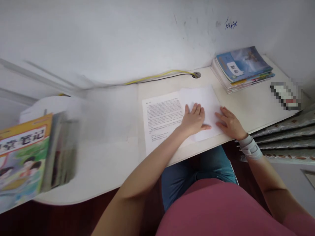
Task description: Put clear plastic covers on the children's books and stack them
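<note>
A printed sheet of paper (pixel 162 118) lies on the white desk, its right part covered by a blank white sheet (pixel 209 101). My left hand (pixel 195 118) rests flat on the blank sheet with its fingers spread. At that sheet's right edge is my right hand (pixel 230 123), fingers stretched out and touching the paper's border. A light grey band circles my right wrist. Whether the blank sheet is one page or a folded one, I cannot tell.
Stacked books (pixel 246 67) stand at the back right, with a pixelated phone-like object (pixel 286 96) near them. Yellow and black cables (pixel 159 76) run along the wall into a desk hole (pixel 196 75). A colourful book (pixel 24 160) stands beside other books at the left.
</note>
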The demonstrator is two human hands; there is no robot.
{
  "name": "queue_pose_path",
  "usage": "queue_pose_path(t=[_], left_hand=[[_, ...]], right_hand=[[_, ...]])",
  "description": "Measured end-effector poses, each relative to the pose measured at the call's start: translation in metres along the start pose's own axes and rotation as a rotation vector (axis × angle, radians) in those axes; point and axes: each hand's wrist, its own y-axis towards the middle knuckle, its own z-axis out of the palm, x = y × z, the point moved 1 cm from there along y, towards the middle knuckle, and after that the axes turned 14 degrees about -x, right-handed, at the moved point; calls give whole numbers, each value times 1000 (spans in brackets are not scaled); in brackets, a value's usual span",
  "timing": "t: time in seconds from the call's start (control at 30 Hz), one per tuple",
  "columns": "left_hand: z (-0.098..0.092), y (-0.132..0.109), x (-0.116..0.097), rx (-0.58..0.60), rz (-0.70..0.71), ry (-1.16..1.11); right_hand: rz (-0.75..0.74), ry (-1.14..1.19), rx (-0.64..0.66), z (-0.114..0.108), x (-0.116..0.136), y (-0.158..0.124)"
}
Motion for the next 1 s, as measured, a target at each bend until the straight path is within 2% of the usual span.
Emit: queue_pose_path(t=[0.17, 0.4, 0.5, 0.57, 0.63, 0.7, 0.77, 0.87, 1.0], left_hand=[[10, 8, -8, 18, 44, -6], [12, 13, -15, -12, 14, -45], [7, 7, -19, -68, 26, -60], [-2, -4, -14, -146, 8, -86], [-12, -25, 2, -253, -98, -155], [-19, -54, 28, -370, -289, -262], [-20, -86, 58, -491, -503, -380], [-13, -125, 93, -560, -748, -622], [-7, -143, 113, -634, -970, -1055]], right_hand=[[-26, -55, 71, -1, 4, 1], [-55, -81, 62, -4, 6, 2], [-86, -69, 43, -4, 2, 1], [-119, -57, 41, -4, -3, 1], [-143, -61, 38, -5, -6, 1], [-142, -98, 5, -7, -2, 3], [-145, -132, -44, -10, 12, 7], [-230, -71, -50, -7, 53, 14], [-422, 19, 64, 12, 117, 17]])
